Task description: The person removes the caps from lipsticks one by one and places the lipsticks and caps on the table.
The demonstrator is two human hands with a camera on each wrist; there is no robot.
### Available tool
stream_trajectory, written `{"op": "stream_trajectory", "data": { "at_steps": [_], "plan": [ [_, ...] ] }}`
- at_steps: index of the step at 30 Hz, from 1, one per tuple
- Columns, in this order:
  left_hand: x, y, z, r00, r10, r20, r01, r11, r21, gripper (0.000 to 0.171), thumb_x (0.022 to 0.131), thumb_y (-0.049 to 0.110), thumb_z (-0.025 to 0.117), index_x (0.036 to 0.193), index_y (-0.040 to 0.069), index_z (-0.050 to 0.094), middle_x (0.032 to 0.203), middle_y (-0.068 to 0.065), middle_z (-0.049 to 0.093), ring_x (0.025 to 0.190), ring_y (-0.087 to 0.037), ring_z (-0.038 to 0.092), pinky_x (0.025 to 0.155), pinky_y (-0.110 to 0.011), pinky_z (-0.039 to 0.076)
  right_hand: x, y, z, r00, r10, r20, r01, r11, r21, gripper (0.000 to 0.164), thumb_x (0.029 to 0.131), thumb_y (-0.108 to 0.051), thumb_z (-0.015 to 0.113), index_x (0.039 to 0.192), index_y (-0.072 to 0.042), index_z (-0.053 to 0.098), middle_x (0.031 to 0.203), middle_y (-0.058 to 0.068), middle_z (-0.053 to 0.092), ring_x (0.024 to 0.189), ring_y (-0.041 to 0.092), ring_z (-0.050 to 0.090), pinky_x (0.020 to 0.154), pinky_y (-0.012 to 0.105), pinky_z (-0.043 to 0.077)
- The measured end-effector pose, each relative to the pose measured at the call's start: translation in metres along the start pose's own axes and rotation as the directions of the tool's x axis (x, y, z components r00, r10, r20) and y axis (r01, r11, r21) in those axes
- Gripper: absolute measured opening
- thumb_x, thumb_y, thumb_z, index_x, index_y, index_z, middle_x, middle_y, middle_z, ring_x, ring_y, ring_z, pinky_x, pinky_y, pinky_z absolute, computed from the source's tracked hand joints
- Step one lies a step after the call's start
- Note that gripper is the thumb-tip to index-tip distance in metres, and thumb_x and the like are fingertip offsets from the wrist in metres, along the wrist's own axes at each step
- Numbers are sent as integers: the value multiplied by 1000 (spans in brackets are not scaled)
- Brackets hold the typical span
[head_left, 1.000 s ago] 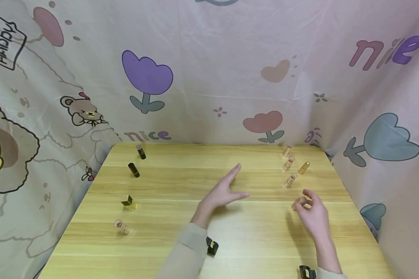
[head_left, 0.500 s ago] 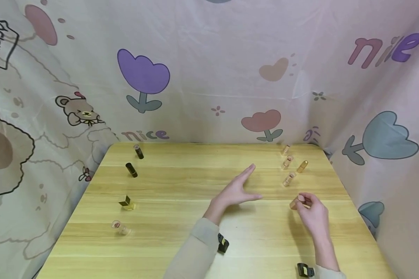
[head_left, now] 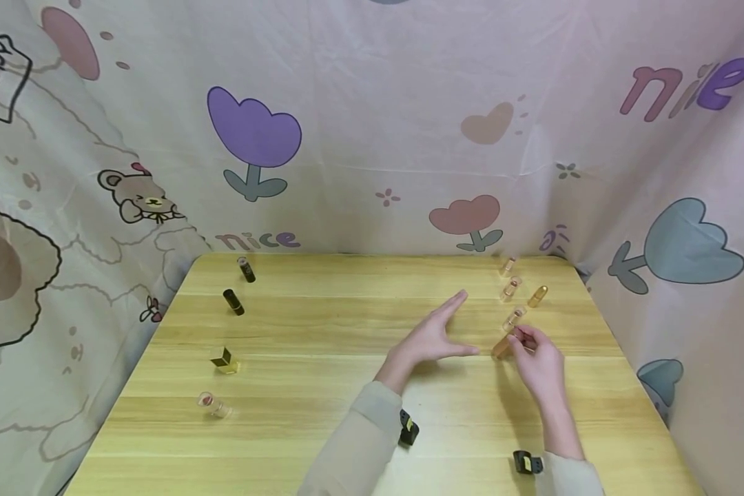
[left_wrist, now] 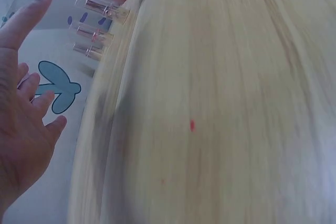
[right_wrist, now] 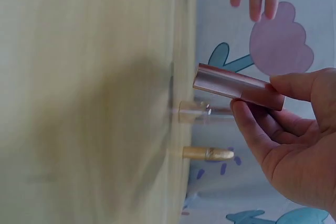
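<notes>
My right hand (head_left: 542, 365) pinches a rose-gold lipstick tube (right_wrist: 239, 87) by one end between thumb and fingers. In the right wrist view the tube appears raised off the table. Just behind it in the head view stands a clear-cased lipstick (head_left: 513, 317), partly close to the fingertips. Two more clear-cased lipsticks (head_left: 510, 289) stand farther back, and a gold bullet-shaped tube (head_left: 537, 297) is to their right. My left hand (head_left: 430, 337) hovers over the table to the left of the tube, fingers and thumb spread, holding nothing.
The wooden table (head_left: 322, 324) bears several lipsticks along its left side: a black one with a clear top (head_left: 246, 269), a black tube (head_left: 233, 302), a gold square-capped tube (head_left: 225, 360) and a clear one (head_left: 214, 405). A printed curtain (head_left: 359, 138) hangs behind.
My left hand has moved right, toward the right hand. My right hand, holding the rose-gold lipstick tube, has shifted left and slightly farther back. The standing lipsticks have stayed put.
</notes>
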State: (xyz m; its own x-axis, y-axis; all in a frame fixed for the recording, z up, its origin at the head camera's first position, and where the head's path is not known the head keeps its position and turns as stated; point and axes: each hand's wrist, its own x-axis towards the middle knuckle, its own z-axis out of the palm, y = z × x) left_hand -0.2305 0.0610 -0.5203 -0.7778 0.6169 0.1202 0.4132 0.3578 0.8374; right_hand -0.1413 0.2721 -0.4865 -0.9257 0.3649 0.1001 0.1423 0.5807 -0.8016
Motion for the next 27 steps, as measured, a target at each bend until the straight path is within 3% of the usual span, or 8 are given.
{"op": "stream_trajectory", "data": {
  "at_steps": [12, 17, 22, 27],
  "plan": [
    [16, 4, 9, 1000, 17, -7, -16, 1000, 16, 110, 84, 42, 87, 167, 33, 15, 171, 17, 13, 157, -13, 20, 128, -38, 22, 20, -31, 18, 995, -95, -27, 96, 994, 57, 27, 99, -13, 70, 121, 3, 71, 113, 20, 73, 108, 35, 70, 76, -5, 43],
    [20, 5, 8, 999, 45, -26, -44, 998, 44, 94, 92, 32, 82, 166, 24, 25, 172, 4, 24, 156, -15, 25, 128, -35, 23, 28, -43, 25, 995, -96, -6, 97, 993, 74, 29, 100, -16, 70, 123, 2, 70, 116, 19, 74, 110, 34, 70, 77, -4, 44],
    [20, 6, 4, 997, 41, -62, -38, 998, 45, 77, 96, 27, 77, 162, 20, 37, 167, 6, 35, 153, -14, 32, 127, -32, 26, 34, -53, 32, 994, -108, -3, 107, 990, 95, 30, 99, -16, 71, 123, 2, 71, 115, 20, 74, 109, 34, 71, 76, -3, 45],
    [20, 6, 1, 992, 27, -122, -25, 1000, 18, 60, 100, 19, 71, 156, 17, 49, 158, 4, 50, 141, -14, 49, 122, -30, 37, 37, -58, 38, 992, -123, -21, 125, 987, 103, 27, 98, -14, 72, 120, 1, 73, 112, 20, 75, 106, 34, 72, 75, -3, 45]
  ]
}}
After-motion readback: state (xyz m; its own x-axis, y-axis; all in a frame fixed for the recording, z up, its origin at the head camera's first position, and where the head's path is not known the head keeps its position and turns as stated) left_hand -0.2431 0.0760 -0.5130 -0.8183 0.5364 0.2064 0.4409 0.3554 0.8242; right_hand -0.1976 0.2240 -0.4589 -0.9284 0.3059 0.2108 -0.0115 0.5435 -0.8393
